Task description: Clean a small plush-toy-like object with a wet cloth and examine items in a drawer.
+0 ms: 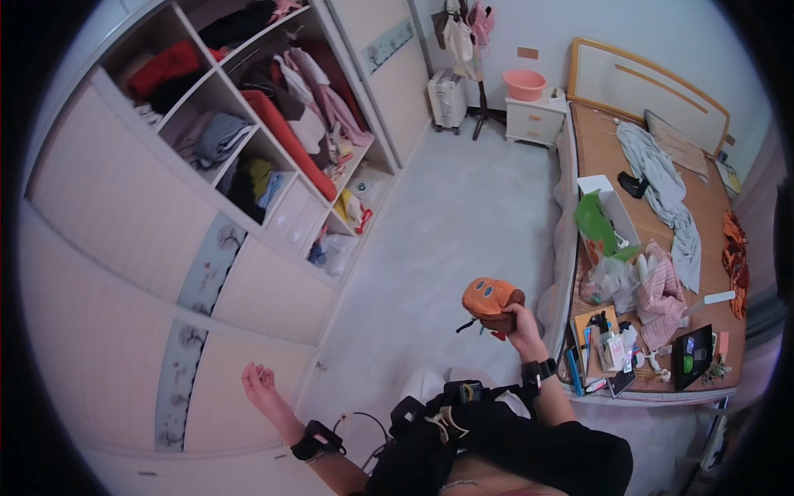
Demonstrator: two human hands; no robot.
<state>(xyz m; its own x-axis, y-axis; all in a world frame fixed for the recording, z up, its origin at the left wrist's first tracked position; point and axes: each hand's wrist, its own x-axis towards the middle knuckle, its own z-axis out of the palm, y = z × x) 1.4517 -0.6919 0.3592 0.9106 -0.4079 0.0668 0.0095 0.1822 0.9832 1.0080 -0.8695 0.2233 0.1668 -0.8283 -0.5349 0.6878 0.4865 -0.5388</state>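
I'm on the head feed, and here's the action: the right hand (524, 331) has the toy (490, 299), thumb and fingers gripping its brown end at the right. It's an orange toy with two blue ovals on top, held up over the pale floor (463, 198), a dark cord hanging off its left side and a small red bit showing underneath. Over on the other side, the left hand (260, 383) is up in the air, loosely open, fingers bent inward, seen against the pale door (265, 289); I can't tell from here whether it touches. Black bands (539, 371) sit on both wrists.

Right of the toy, well apart from it, there's the bed (595, 136), busy at this end: a white box (624, 211) with something green at its near side, a plastic bag (608, 281), a pink checked cloth (662, 289) and a jumble of small stuff. Up to the left, the wardrobe (294, 219) shows clothes stacked and hung. Far wall now: suitcase (448, 101), coat rack (480, 91), and a pink basin (524, 83) on the nightstand (533, 124).
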